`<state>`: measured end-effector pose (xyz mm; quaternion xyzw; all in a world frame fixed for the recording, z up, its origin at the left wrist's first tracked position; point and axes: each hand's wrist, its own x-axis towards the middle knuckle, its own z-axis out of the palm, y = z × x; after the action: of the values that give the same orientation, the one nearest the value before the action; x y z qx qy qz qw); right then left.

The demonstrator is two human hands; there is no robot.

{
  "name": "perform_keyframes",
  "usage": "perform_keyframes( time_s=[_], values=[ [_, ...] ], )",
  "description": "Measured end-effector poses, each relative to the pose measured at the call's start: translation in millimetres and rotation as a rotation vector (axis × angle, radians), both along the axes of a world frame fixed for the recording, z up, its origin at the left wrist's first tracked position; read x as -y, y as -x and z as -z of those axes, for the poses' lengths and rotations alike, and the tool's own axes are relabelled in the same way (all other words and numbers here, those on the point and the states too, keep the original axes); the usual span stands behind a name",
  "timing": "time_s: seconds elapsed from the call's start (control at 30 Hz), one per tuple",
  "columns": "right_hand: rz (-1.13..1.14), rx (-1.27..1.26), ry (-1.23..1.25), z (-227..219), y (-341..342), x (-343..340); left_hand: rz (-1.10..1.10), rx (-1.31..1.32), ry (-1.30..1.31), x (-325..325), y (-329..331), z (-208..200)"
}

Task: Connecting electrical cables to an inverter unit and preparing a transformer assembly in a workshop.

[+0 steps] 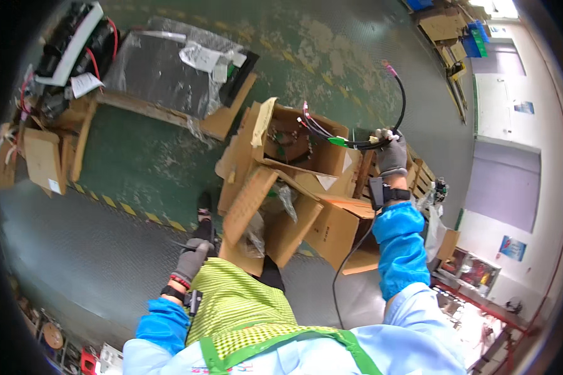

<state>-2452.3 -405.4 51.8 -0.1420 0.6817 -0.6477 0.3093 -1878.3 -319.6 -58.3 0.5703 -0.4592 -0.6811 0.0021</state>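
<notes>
The right hand (392,156), gloved in gray, has its fingers closed around a bundle of black cables (358,145), held to the right of an open carton (326,155). The loose ends fan out on two sides: one group crosses the carton's far edge in this view, while a single pink-tipped end curves up beyond the hand. The left hand (192,261), also gloved, is low beside the apron (244,294), fingers curled; a thin dark object shows at them, but whether it is gripped cannot be told.

Likely faults: the free ends may snag on the carton's raised flap (264,123) or tangle with one another, since only one part of the bundle is held. The black cord (336,284) hanging from the wrist device (376,192) may catch on the carton (333,234) below it.

Surroundings: a carton with clear plastic film (251,236) stands close before the legs, obstructing a step forward; a wooden pallet (423,179) lies beyond the right wrist, and a film-wrapped black panel (162,78) at upper left.
</notes>
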Motion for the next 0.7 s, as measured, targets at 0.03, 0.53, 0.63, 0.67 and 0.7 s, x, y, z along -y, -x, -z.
perform_keyframes(
  time_s=[0.03,0.53,0.63,0.67,0.7],
  values=[
    [-0.017,0.075,0.013,-24.1,-4.6,0.8,-0.034,-0.07,0.031,10.8,2.6,-14.9],
    [-0.699,0.335,0.485,-294.7,-135.3,-135.1,-0.037,-0.663,0.647,-21.0,227.4,-348.8],
    [-0.71,0.076,0.655,-322.5,-157.6,-169.1,0.055,-0.461,0.984,-65.6,246.3,-397.0],
    [-0.671,0.01,0.592,-333.3,-158.7,-181.9,0.034,-0.394,0.963,-76.9,243.4,-408.2],
    [-0.726,0.012,0.661,-344.8,-159.4,-192.6,0.043,-0.269,0.972,-85.5,238.1,-416.9]
  ],
)
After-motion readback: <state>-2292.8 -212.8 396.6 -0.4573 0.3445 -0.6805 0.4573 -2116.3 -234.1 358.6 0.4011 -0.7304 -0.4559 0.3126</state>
